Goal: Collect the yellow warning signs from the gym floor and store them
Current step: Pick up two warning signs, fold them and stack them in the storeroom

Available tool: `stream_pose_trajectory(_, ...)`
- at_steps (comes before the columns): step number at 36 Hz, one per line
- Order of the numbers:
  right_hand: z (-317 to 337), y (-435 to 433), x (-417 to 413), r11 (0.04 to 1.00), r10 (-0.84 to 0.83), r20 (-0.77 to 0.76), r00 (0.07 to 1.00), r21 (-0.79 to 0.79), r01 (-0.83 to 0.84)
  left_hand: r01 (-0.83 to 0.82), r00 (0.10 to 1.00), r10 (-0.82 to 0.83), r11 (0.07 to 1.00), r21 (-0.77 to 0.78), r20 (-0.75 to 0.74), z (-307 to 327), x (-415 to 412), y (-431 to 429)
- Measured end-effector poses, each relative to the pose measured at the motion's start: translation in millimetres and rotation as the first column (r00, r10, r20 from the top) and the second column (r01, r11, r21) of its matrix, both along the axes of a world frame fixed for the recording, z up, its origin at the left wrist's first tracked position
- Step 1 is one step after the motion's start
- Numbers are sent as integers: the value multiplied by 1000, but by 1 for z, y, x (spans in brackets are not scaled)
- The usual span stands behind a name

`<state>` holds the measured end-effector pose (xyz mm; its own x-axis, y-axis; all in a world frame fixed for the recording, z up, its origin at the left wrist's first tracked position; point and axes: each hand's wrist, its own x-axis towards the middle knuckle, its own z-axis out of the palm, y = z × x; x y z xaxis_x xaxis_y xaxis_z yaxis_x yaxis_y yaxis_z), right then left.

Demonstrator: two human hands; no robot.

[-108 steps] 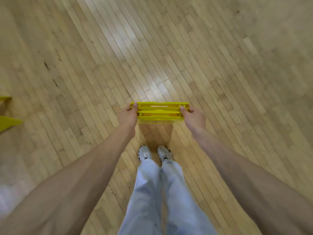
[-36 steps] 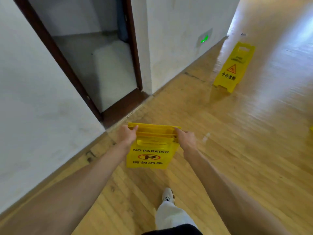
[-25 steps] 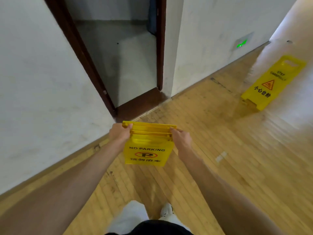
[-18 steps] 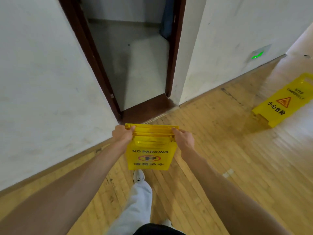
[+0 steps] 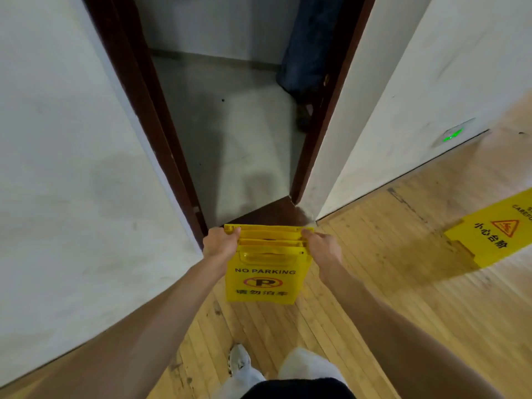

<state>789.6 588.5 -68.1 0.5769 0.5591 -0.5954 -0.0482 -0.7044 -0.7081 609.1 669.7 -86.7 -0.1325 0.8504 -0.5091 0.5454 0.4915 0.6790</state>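
This is a gym hall, right by the side wall. The floor [image 5: 388, 298] is made of long strips of light wood, shiny and a bit scuffed, like the floor in a sports hall. The walls [image 5: 72, 168] are plain white with marks on them. A doorway [image 5: 230, 125] with a dark brown frame opens into a small room with a bare grey floor. Low on the wall a small green light [image 5: 451, 136] glows. A yellow warning sign [image 5: 495, 231] stands on the wood floor at the right, the kind put out in big public buildings.
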Motion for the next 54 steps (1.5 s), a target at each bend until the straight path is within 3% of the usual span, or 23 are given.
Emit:
stream_pose_trajectory(7, 10, 96, 19, 998, -5, -17, 1000, 64, 6, -17, 1000, 18, 999, 36, -13, 8, 19, 99)
stream_pose_trajectory(16, -13, 245, 85, 1000, 12, -33, 999, 4, -11, -37, 998, 38, 999, 27, -57, 12, 84, 233)
stream_pose_trajectory(23, 0, 357, 154, 999, 39, -35, 999, 34, -37, -235, 972, 234, 971, -42, -14, 37, 163, 340)
stream_pose_trajectory(30, 4, 443, 195, 992, 100, 9, 995, 70, -100, -297, 954, 298, 954, -30, 35, 47, 200, 417)
stream_pose_trajectory(43, -4, 615, 224, 981, 152, 73, 986, 109, -159, -247, 967, 248, 969, -26, 64, 27, 233, 603)
stream_pose_trajectory(47, -10, 681, 222, 993, 67, 49, 997, 96, -72, -246, 964, 250, 968, -55, 88, 15, 232, 669)
stream_pose_trajectory(54, -10, 786, 222, 998, -22, 48, 999, 67, 19, -111, 991, 115, 992, -56, 69, 21, 234, 782)
